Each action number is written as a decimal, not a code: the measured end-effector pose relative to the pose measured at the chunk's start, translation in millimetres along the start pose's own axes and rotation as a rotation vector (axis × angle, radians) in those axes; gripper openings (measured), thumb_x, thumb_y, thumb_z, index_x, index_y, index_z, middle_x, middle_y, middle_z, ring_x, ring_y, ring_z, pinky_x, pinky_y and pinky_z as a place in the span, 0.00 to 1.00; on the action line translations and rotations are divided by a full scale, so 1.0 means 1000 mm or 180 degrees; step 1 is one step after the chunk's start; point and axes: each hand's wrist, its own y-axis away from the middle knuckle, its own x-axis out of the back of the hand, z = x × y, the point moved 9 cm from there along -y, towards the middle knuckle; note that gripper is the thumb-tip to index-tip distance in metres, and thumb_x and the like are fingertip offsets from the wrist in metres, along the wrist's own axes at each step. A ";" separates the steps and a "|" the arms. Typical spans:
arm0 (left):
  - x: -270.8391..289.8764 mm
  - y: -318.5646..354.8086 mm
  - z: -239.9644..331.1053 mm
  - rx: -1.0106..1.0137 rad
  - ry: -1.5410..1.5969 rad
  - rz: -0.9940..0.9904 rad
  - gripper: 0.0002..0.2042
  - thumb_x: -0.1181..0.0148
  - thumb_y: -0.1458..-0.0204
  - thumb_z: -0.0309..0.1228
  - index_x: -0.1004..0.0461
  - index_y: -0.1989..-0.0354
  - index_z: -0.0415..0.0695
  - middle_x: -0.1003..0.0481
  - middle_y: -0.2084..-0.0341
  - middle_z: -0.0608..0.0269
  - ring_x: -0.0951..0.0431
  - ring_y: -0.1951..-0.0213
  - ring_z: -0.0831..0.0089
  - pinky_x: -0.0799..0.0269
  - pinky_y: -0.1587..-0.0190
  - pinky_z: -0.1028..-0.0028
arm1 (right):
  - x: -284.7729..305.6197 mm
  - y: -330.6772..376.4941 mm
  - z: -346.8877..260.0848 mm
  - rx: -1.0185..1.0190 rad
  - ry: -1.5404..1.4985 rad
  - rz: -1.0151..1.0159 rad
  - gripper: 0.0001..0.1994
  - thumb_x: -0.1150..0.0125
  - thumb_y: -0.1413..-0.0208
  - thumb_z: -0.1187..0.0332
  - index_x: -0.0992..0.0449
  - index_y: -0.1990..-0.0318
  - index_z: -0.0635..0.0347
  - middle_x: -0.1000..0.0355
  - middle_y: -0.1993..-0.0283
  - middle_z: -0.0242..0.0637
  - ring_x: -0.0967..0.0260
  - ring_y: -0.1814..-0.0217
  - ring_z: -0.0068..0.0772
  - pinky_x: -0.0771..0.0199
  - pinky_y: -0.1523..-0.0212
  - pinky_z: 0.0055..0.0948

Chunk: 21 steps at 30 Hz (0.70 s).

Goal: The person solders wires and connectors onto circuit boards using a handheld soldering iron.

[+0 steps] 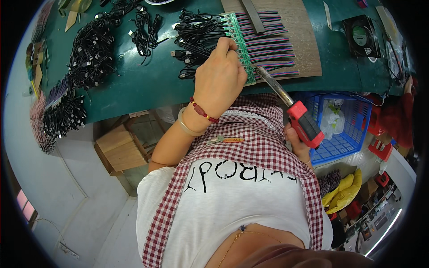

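My left hand (220,76) is closed above the green circuit board strip (243,49), its fingertips bent down at the board's edge. What the fingers pinch is hidden beneath them. In my right hand (296,142) is a soldering iron (286,100) with a red and black handle. Its metal tip points up and left to the board, close to my left fingertips; whether it touches cannot be told. Black USB cables (196,33) run from the board's left side. Thin multicoloured wires (272,44) fan out from its right side over a wooden board (308,49).
A dark metal bar (253,17) lies across the wires. More black cables (94,49) are heaped on the green table (134,96) at left, some hanging over its edge. A black fan-like device (361,36) sits at right. Below the table stands a blue crate (342,147) with plastic bags.
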 end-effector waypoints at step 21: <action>-0.001 0.001 0.001 0.0002 -0.0007 0.0021 0.04 0.43 0.61 0.23 0.32 0.79 0.36 0.31 0.60 0.61 0.26 0.74 0.62 0.29 0.73 0.67 | 0.001 0.007 0.007 0.0010 0.0035 -0.0008 0.10 0.35 0.56 0.64 0.25 0.69 0.59 0.31 0.72 0.36 0.33 0.75 0.32 0.34 0.75 0.28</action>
